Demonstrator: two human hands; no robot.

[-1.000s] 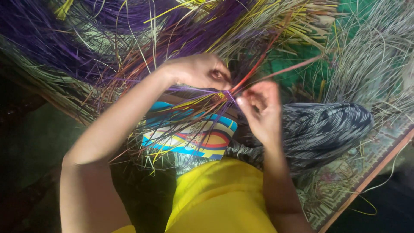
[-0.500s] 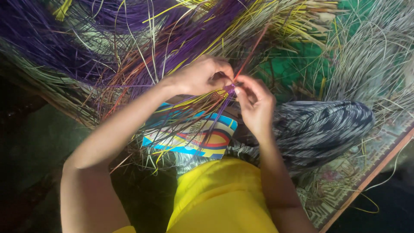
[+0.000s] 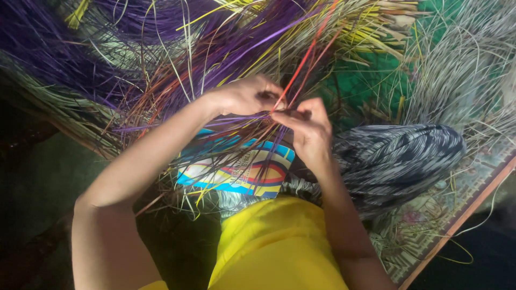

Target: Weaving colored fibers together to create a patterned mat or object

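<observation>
**A:** Dim spot, dark floor at the lower left of the frame, and a patterned mat (image 3: 430, 225) with a reddish border running along the lower right. The whole upper half is a heap of loose strips: purple strips (image 3: 64, 53) at the upper left, yellow ones (image 3: 344, 27) at the top centre, pale grey-green ones (image 3: 467, 70) at the upper right over a green sheet (image 3: 371, 80). What are your hands doing in the middle of all that?

**B:** Both meet just above centre frame. Your left hand (image 3: 244, 96) is curled shut, fingers pinched on the bundle of strips (image 3: 252, 121) where the purple and yellow ends come together. Your right hand (image 3: 306, 126) sits just beside it, touching or nearly so, fingers closed on the red strip (image 3: 303, 59), which runs from the pinch up toward the top of the frame.

**A:** And under the hands?

**B:** The strip ends fan out down-left over a colourful printed card (image 3: 236, 172), blue, yellow and red, lying in your lap. Right of it is your knee in black-and-white patterned cloth (image 3: 398, 161), and your yellow top (image 3: 269, 247) fills the bottom centre. I can't tell how many strips the left fingers actually hold; they're too tangled.
</observation>
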